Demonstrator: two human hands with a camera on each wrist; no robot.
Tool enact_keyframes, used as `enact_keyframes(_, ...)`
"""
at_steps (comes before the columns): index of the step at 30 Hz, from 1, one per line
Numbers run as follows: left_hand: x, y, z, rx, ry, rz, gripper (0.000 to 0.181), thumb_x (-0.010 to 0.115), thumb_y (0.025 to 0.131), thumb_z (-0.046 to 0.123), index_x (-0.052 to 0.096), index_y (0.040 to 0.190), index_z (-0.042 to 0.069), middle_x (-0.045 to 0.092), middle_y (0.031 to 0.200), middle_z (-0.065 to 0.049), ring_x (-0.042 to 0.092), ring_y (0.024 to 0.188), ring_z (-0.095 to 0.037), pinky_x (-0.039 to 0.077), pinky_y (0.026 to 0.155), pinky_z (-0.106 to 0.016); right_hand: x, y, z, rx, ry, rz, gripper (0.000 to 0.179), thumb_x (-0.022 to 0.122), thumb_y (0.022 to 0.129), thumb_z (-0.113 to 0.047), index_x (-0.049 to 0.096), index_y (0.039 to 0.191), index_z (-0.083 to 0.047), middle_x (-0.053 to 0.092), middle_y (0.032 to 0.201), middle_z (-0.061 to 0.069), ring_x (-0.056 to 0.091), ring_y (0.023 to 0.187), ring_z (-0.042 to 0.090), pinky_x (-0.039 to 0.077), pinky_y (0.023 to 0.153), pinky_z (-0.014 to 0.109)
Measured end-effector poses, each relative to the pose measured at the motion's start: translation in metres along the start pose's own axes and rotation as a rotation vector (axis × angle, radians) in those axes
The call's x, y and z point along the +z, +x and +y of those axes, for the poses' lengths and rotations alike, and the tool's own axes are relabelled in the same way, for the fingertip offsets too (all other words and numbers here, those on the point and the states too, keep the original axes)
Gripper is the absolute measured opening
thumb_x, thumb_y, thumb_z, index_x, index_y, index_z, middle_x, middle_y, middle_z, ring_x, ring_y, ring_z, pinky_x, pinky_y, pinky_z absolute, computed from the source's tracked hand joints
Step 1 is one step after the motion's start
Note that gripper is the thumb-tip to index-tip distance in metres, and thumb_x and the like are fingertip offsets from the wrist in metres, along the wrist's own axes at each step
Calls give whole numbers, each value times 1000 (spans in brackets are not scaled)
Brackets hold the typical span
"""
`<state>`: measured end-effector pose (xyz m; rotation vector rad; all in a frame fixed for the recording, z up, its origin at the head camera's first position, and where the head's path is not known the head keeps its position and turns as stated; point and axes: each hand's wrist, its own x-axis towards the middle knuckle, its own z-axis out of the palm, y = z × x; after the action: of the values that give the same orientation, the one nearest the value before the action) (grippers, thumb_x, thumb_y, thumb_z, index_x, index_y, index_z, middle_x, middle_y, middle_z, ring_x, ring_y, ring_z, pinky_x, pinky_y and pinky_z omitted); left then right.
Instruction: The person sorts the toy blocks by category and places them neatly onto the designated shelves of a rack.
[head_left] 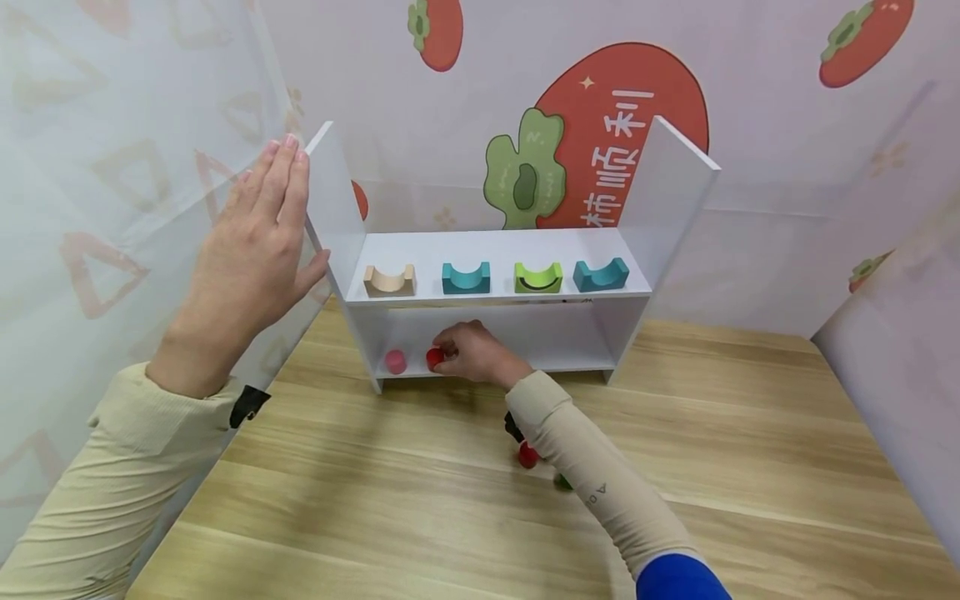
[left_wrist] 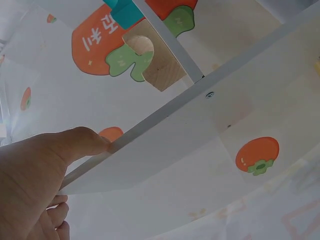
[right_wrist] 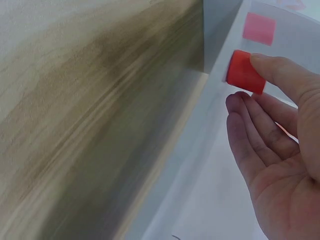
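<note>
A white two-tier shelf (head_left: 675, 196) with raised side panels stands on the wooden table. My left hand (head_left: 251, 246) holds its left side panel (left_wrist: 150, 155) near the top, the thumb on one side and the fingers on the other. On the lower tier, my right hand (head_left: 480, 354) pinches a red cylindrical block (right_wrist: 244, 72) between thumb and fingers, at the front edge. Left of it sits a pink cylindrical block (head_left: 395, 362), apart from the hand. Along the upper tier stand U-notched blocks: a plain wood one (head_left: 389, 283), two teal ones and a green one (head_left: 537, 281).
Beside the right forearm, another red piece (head_left: 528, 456), a black piece (head_left: 513, 427) and a dark green piece (head_left: 562, 482) lie on the table (head_left: 360, 500), partly hidden by the sleeve. Patterned cloth (head_left: 765, 250) hangs behind and at both sides.
</note>
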<state>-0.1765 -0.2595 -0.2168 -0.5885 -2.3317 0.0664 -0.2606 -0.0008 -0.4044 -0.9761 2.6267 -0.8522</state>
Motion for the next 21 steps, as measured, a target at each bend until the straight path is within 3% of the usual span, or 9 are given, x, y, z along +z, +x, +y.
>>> enact_keyframes(8,0,0,0,4,2,11,100,78,85,9,19,163,-10,24,173,-27,25,161,-44,28,130,-58,-17,-22,0,-42,-25,4,37,78,94,-12,74,129,0,77,125,13,74,114,24,60,102,35)
enact_keyframes(15,-2,0,1,-3,2,2,100,78,85,9,18,164,-10,23,173,-27,25,161,-44,27,131,-58,-35,-55,1,-61,-84,-81,37,79,94,-12,74,129,-1,77,127,14,74,115,26,61,103,41)
enact_keyframes(21,-3,-1,2,-16,-9,-17,101,78,85,9,18,164,-9,22,174,-27,23,162,-43,25,132,-57,-37,-86,10,-74,-99,-125,32,80,93,-10,78,124,-5,78,124,13,75,114,28,62,101,43)
